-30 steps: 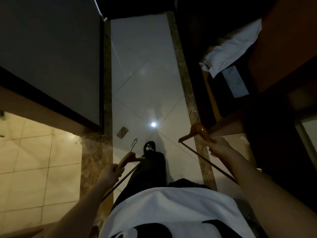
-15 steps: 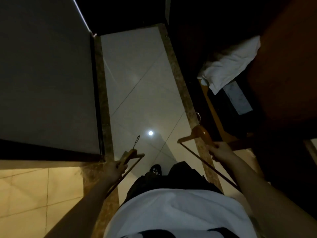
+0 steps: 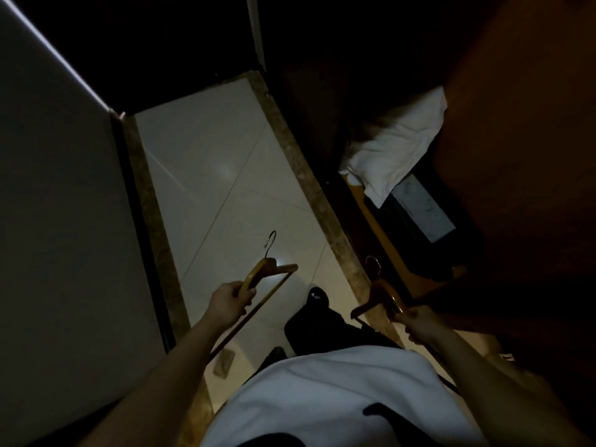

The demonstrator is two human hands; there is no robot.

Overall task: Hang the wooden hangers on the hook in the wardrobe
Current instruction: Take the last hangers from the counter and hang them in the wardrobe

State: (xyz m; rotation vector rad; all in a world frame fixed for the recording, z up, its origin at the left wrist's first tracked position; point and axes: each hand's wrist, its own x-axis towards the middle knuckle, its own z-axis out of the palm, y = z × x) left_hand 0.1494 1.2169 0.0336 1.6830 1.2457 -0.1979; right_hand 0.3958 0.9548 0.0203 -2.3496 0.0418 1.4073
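My left hand (image 3: pixel 229 303) grips one arm of a light wooden hanger (image 3: pixel 262 273), whose metal hook points up and away over the white floor. A second, darker wooden hanger (image 3: pixel 380 293) is held by my right hand (image 3: pixel 417 324) at one arm, its hook rising toward the dark wardrobe (image 3: pixel 403 237) on the right. Both hangers hang in the air in front of my body. The wardrobe's hook or rail is not visible in the dark.
A narrow white tiled floor (image 3: pixel 219 175) runs ahead between a grey wall (image 3: pixel 58 188) on the left and the wardrobe. A white cloth (image 3: pixel 396 150) lies on a dark box inside the wardrobe. My black shoe (image 3: pixel 317 296) is on the floor.
The view has tilted and I have stepped forward. Both hands still hold their hangers; the left hanger has risen and the right hand has come lower and nearer the wardrobe.
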